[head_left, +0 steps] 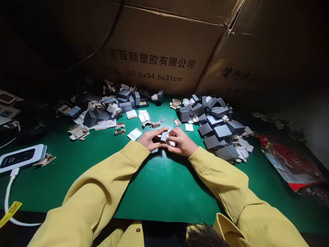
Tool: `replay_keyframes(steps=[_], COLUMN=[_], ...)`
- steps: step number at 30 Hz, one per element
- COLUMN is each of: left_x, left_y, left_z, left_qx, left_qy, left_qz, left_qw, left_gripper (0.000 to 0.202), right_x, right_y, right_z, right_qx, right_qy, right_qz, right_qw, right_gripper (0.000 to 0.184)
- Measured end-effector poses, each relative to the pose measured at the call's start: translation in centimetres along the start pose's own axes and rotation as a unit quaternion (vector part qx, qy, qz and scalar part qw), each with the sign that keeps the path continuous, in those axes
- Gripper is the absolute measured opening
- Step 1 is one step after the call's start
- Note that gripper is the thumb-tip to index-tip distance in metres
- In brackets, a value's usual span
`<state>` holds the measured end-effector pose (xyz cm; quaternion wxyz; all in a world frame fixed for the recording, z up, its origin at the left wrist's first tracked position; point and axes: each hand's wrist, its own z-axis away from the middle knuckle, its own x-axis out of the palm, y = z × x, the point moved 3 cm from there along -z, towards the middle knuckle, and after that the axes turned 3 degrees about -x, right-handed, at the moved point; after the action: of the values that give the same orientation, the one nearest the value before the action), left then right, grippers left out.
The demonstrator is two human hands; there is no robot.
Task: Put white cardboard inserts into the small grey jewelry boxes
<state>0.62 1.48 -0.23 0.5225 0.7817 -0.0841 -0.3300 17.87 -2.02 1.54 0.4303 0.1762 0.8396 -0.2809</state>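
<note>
Both my hands meet at the middle of the green mat (159, 185), in yellow sleeves. My left hand (150, 140) and my right hand (181, 141) pinch a small grey box (163, 136) between their fingertips, holding it just above the mat. A pile of dark grey small boxes (217, 125) with white paper scraps lies to the right of my hands. Another heap of grey boxes and cardboard inserts (108, 109) lies at the back left. Loose white paper squares (134, 133) lie just left of my hands.
Large cardboard cartons (154, 51) with printed text wall off the back. A white device (22, 156) with a white cable (9, 202) sits at the left edge. A red plastic bag (290, 161) lies at the right. Dim clutter fills the far left.
</note>
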Motion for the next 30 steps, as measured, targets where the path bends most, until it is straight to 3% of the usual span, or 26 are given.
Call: replay_keyframes(steps=[6, 14, 19, 22, 24, 26, 28, 30], left_x=[0.2, 0.5, 0.5, 0.4, 0.3, 0.4, 0.6, 1.0], left_y=[0.1, 0.5, 0.6, 0.4, 0.4, 0.5, 0.6, 0.8], left_z=[0.1, 0.0, -0.1, 0.0, 0.1, 0.3, 0.6, 0.8], left_qx=[-0.016, -0.037, -0.021, -0.014, -0.012, -0.003, 0.014, 0.035], left_qy=[0.005, 0.0, 0.007, 0.011, 0.008, 0.008, 0.013, 0.015], left_qz=[0.025, 0.069, 0.043, 0.017, 0.029, 0.049, 0.059, 0.063], left_qw=[1.0, 0.997, 0.999, 1.0, 0.999, 0.999, 0.998, 0.997], left_gripper=[0.071, 0.072, 0.069, 0.065, 0.062, 0.061, 0.061, 0.061], right_x=[0.7, 1.9, 2.0, 1.7, 1.2, 0.7, 0.5, 0.4], right_y=[-0.8, -3.2, -3.6, -2.6, -1.2, 0.4, 1.6, 2.0], right_z=[1.2, 2.7, 2.7, 2.7, 2.8, 3.2, 3.3, 3.1], right_qx=[0.0, 0.065, 0.138, 0.189, 0.25, 0.335, 0.399, 0.42], right_qy=[0.032, -0.013, -0.029, 0.018, 0.101, 0.181, 0.181, 0.111], right_qz=[0.094, 0.182, 0.128, -0.001, -0.105, -0.187, -0.253, -0.318], right_qw=[0.995, 0.981, 0.982, 0.982, 0.957, 0.905, 0.862, 0.843], right_gripper=[0.015, 0.038, 0.039, 0.038, 0.043, 0.048, 0.051, 0.05])
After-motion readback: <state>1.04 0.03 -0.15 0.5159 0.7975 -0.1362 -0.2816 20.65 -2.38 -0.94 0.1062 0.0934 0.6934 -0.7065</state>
